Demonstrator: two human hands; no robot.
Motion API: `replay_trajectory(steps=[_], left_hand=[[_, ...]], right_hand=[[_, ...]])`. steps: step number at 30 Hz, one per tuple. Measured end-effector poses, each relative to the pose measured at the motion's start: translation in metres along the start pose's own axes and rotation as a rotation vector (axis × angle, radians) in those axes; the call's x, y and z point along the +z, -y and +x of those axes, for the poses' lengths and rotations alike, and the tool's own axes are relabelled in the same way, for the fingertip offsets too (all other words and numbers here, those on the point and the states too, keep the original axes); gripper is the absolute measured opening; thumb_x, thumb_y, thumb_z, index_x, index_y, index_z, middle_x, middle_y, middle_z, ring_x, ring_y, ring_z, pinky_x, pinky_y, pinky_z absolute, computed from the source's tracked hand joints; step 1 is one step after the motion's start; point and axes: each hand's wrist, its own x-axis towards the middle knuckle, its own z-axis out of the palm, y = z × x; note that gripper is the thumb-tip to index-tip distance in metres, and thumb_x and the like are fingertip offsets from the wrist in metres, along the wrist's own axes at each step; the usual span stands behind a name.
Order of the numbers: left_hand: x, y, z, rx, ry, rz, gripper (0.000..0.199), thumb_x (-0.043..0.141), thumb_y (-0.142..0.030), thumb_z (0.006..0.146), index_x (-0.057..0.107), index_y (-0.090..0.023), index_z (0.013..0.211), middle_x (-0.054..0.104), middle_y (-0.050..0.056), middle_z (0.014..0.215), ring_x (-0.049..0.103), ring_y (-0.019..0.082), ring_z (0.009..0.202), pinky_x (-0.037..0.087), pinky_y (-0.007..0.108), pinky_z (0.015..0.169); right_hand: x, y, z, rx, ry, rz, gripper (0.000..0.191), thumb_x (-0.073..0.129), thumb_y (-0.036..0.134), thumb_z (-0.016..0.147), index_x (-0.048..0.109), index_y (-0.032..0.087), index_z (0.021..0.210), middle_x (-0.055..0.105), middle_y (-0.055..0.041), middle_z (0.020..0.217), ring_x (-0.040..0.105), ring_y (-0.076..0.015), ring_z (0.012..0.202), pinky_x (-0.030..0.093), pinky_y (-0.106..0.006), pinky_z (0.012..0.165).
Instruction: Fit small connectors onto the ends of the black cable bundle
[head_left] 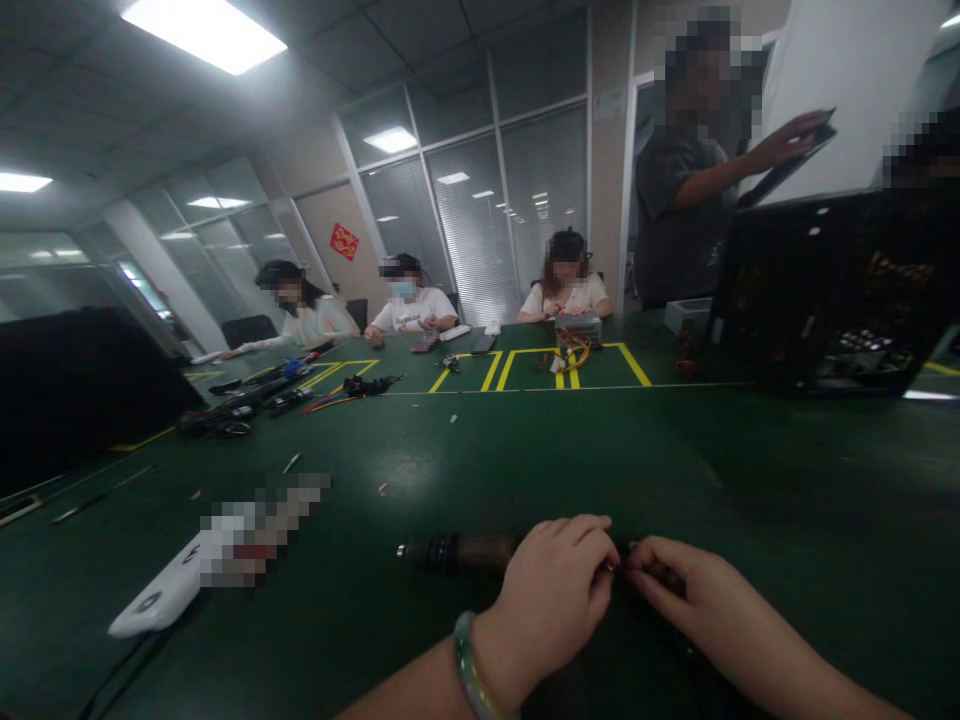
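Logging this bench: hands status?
Left hand, right hand: pinching small dark piece, identity unclear. Dark cylindrical tool partly behind left hand. White device apart, leftward.

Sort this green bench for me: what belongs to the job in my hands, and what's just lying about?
Likely the job:
- small dark part, too dim to identify, at the fingertips of your left hand and right hand
- dark cylindrical tool beside them

Apparently lying about:
- white corded device
- black cables
- black computer case
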Motion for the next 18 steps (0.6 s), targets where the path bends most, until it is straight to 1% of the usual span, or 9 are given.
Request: replay_trajectory(steps=[3,9,13,15,18], left_hand=[[0.001,0.000,-0.001,-0.016,-0.018,-0.013,0.021,0.064,-0.018,0.081,0.055,-0.022,0.100,0.055,0.001,0.128,0.052,0.020,0.114,0.042,0.038,0.097],[0.001,0.000,0.000,-0.011,-0.014,0.004,0.011,0.061,-0.019,0.085,0.056,-0.022,0.095,0.059,0.000,0.122,0.055,0.019,0.109,0.042,0.038,0.095],[0.004,0.000,0.002,-0.013,-0.005,0.027,0.010,0.060,-0.019,0.085,0.056,-0.022,0.094,0.060,-0.001,0.120,0.055,0.019,0.108,0.043,0.037,0.095],[0.005,-0.001,0.002,-0.022,-0.008,0.041,0.010,0.060,-0.018,0.085,0.056,-0.022,0.094,0.059,0.000,0.120,0.055,0.018,0.108,0.042,0.036,0.096],[0.007,-0.002,0.003,-0.029,0.001,0.071,0.010,0.058,-0.017,0.085,0.056,-0.021,0.094,0.059,0.001,0.121,0.055,0.019,0.108,0.043,0.037,0.095]], right_hand=[[0.000,0.001,0.000,0.006,0.008,0.013,0.015,0.050,0.030,0.090,0.063,0.024,0.085,0.070,0.0021,0.079,0.065,-0.0156,0.071,0.045,-0.021,0.061],[-0.001,0.003,0.000,0.014,0.000,0.010,0.016,0.051,0.033,0.090,0.065,0.025,0.086,0.070,0.0021,0.080,0.066,-0.0160,0.072,0.045,-0.021,0.061],[-0.002,0.010,0.000,0.037,-0.008,0.014,0.020,0.050,0.036,0.090,0.066,0.024,0.087,0.070,0.0011,0.079,0.065,-0.0165,0.071,0.045,-0.022,0.060],[-0.002,0.015,0.000,0.038,-0.034,-0.028,0.021,0.050,0.037,0.091,0.066,0.025,0.086,0.069,0.0009,0.077,0.064,-0.0167,0.070,0.044,-0.023,0.059],[0.001,0.021,0.000,0.016,-0.126,-0.178,0.020,0.052,0.036,0.089,0.065,0.025,0.080,0.065,0.0004,0.074,0.062,-0.0179,0.067,0.043,-0.026,0.058]])
